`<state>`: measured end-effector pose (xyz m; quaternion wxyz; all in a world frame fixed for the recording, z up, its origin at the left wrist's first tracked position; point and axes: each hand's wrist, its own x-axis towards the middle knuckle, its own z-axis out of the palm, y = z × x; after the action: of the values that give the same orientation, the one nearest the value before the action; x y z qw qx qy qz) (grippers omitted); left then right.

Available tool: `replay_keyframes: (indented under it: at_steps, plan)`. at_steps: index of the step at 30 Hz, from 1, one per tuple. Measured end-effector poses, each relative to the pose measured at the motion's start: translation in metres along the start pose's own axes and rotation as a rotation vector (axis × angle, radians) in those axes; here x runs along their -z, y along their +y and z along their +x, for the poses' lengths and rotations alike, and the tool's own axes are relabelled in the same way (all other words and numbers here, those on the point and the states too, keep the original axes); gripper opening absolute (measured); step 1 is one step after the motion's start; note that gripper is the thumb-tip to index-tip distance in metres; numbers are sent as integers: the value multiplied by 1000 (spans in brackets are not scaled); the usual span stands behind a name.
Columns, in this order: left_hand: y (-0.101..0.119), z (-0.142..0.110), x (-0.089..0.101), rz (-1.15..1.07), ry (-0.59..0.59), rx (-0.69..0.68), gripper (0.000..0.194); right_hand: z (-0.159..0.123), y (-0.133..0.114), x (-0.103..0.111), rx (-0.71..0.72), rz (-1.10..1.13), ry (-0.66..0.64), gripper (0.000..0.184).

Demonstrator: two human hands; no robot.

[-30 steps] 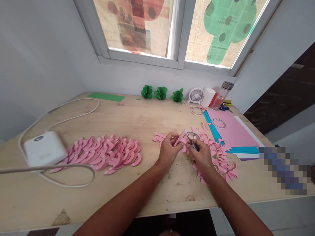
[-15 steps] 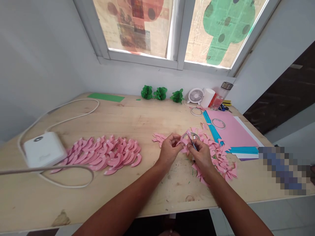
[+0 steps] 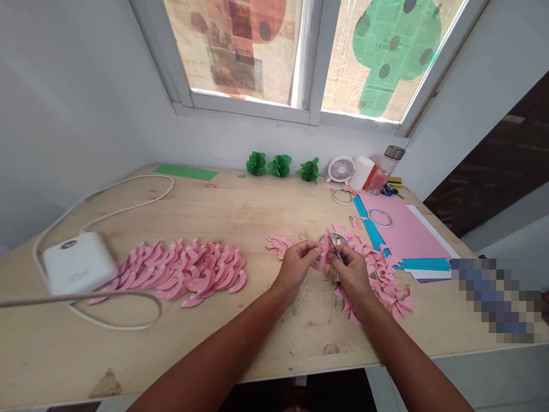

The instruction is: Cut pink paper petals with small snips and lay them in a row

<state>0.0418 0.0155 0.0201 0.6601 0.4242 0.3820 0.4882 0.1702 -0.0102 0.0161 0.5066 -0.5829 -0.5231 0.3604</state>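
My left hand (image 3: pixel 297 264) pinches a small curved piece of pink paper (image 3: pixel 321 260) above the table. My right hand (image 3: pixel 354 273) is closed on scissors (image 3: pixel 337 250), whose narrow dark blades point up and away against the paper. Fingers hide the handles. Below the hands lies a loose heap of pink paper scraps (image 3: pixel 388 289), with a smaller cluster of pink pieces (image 3: pixel 278 246) left of them. A roll of tape (image 3: pixel 333 238) is partly visible just behind the paper. Many overlapping pink paper arcs (image 3: pixel 206 274) spread over the table at left.
On the left stands a white box-shaped device (image 3: pixel 77 263) with a looping cable (image 3: pixel 128 327). Three green paper bundles (image 3: pixel 281 165) line the wall beside a small fan (image 3: pixel 341 170) and a bottle (image 3: pixel 386 171). Coloured sheets (image 3: pixel 414 232) carry a tape roll (image 3: pixel 381 218) at right.
The pink paper has turned a little between my hands, and my left fingers now hold it lower and straighter. The scissors stay at its edge. The view has shifted slightly.
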Motion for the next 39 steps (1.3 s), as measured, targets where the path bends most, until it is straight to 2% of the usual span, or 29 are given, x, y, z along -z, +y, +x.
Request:
replay_keyframes:
  at_steps: [10,21,25,30,34,37,39]
  plan:
    - [-5,2,4,-23,32,16,19,-2,-1,-1,16,89,11,21]
    - [-7,2,1,7,12,32,20,1,9,1,-25,27,-7,23]
    - [-5,3,0,-23,20,46,18,0,10,2,-21,26,34,27]
    - [6,2,4,-17,29,-19,18,0,9,4,-12,83,57,28]
    - [19,2,7,0,-13,-27,20,2,8,6,0,75,63,27]
    - [35,-3,12,26,-66,-45,19,2,8,7,7,66,78,26]
    - [50,-13,19,46,-54,-65,17,3,9,7,-7,79,81,26]
